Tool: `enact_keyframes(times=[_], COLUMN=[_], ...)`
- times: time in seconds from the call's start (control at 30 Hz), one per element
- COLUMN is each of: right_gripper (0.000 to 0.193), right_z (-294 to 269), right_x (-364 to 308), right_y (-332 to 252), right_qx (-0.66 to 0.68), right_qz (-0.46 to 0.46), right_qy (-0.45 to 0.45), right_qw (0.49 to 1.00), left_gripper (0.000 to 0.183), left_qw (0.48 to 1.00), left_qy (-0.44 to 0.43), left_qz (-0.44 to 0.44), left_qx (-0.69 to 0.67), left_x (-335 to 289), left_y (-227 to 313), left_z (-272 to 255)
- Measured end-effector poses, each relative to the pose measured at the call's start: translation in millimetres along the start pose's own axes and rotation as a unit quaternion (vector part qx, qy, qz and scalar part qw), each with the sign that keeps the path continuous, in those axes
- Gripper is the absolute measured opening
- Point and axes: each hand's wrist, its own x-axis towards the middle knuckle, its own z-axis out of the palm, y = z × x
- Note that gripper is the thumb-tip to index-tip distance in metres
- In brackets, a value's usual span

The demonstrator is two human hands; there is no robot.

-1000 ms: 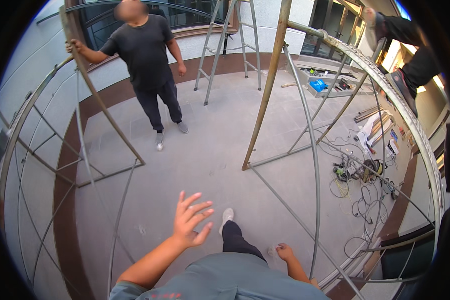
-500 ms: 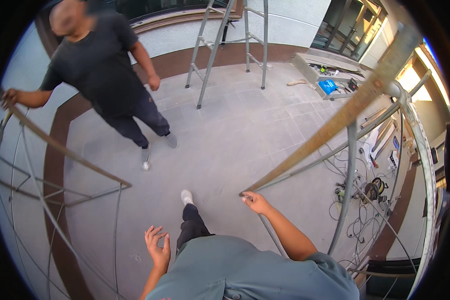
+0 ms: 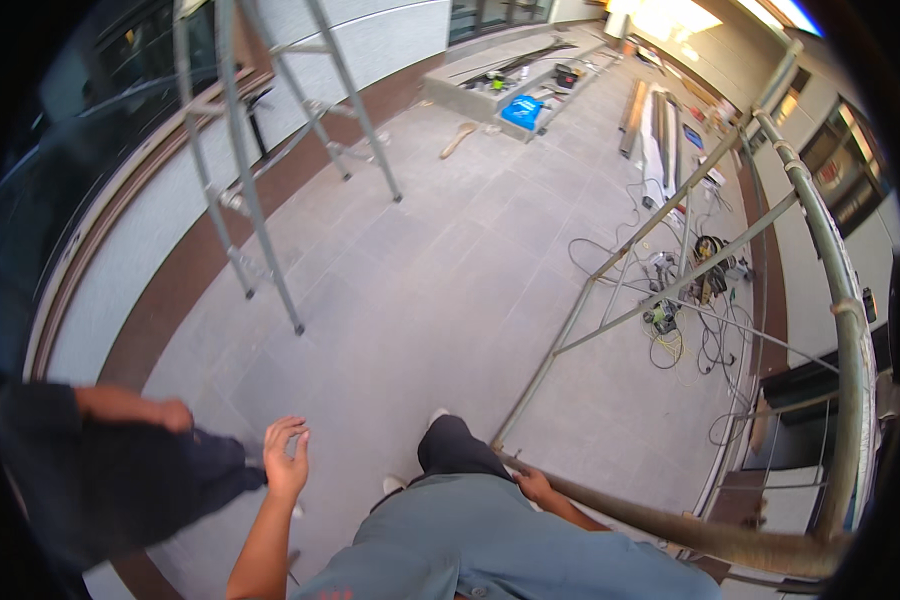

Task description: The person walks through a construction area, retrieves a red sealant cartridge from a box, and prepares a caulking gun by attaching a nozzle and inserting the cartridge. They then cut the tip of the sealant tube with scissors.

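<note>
My left hand (image 3: 286, 458) is raised at the lower left, its fingers loosely bent and apart, with nothing in them. Close to my right hip, my right hand (image 3: 536, 486) grips the end of a rusty tube on a metal scaffold frame (image 3: 670, 515). Part of that hand is hidden by the tube. The frame's grey tubes stretch away to the right, with an upright post (image 3: 850, 390) and thin braces.
A person in dark clothes (image 3: 100, 480) stands close on my left. A metal stepladder (image 3: 240, 170) stands by the window wall. Tangled cables and power tools (image 3: 705, 270) lie beyond the frame at right. A blue bag (image 3: 521, 111) is beside a low step (image 3: 460, 95).
My view has turned to the right, and the scaffold frame has swung with my right hand still on it. The other person now appears lower left, their hand off the second frame, which is out of view.
</note>
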Motion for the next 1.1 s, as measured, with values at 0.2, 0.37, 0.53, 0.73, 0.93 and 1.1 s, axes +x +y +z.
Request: enact_keyframes(times=[0.2, 0.37, 0.53, 0.73, 0.93, 1.1], right_gripper=[0.048, 0.049, 0.044, 0.051, 0.048, 0.053], right_z=[9, -71, -196, -291, -274, -283], right_x=[63, 181, 337, 470, 510, 594], right_y=[-79, -211, -305, -326, -354, -419], right_qx=[0.437, 0.243, 0.047, 0.124, -0.011, 0.269], right_qz=[0.174, -0.024, -0.016, 0.077, 0.187, 0.173], right_qy=[-0.095, -0.195, 0.071, 0.271, 0.013, 0.066], right_qw=[0.877, 0.950, 0.996, 0.951, 0.982, 0.945], left_gripper=[0.009, 0.018, 0.027, 0.025, 0.018, 0.023], left_qw=[0.998, 0.958, 0.892, 0.826, 0.917, 0.951], left_qy=[-0.033, -0.205, -0.417, -0.513, -0.370, -0.294], left_qz=[-0.047, -0.143, -0.163, -0.165, -0.125, 0.072], left_qx=[0.040, 0.140, 0.067, 0.165, 0.080, 0.069], left_x=[218, 270, 282, 488, 852, 1193], left_y=[-94, -196, -279, -295, -222, -109], left_z=[84, 155, 245, 380, 529, 647])
